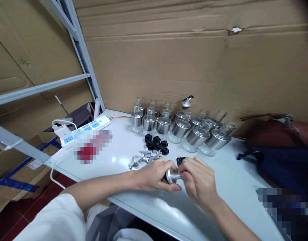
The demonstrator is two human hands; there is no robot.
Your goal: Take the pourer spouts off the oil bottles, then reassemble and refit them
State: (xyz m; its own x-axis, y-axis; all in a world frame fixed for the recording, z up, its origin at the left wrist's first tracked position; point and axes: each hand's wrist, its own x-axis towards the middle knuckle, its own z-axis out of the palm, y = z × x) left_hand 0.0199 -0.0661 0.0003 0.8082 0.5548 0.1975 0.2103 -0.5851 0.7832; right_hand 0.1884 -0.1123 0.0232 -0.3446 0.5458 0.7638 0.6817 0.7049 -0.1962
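My left hand (155,174) is curled closed round the black base (165,177) of the metal spout (172,176), over the table (219,187); my right hand (200,180) pinches its thin end. Better I keep it straight and grip evenly, without bending. Spout is smooth, shiny; stoppers (157,145) round, matt black; bottles (164,126) clear glass, metal-sleeved.

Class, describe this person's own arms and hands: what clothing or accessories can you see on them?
A white sleeve covers the upper left arm and ends near the elbow. The right forearm is bare as far as it shows. The left hand and right hand wear no gloves, and no watch or ring can be seen.
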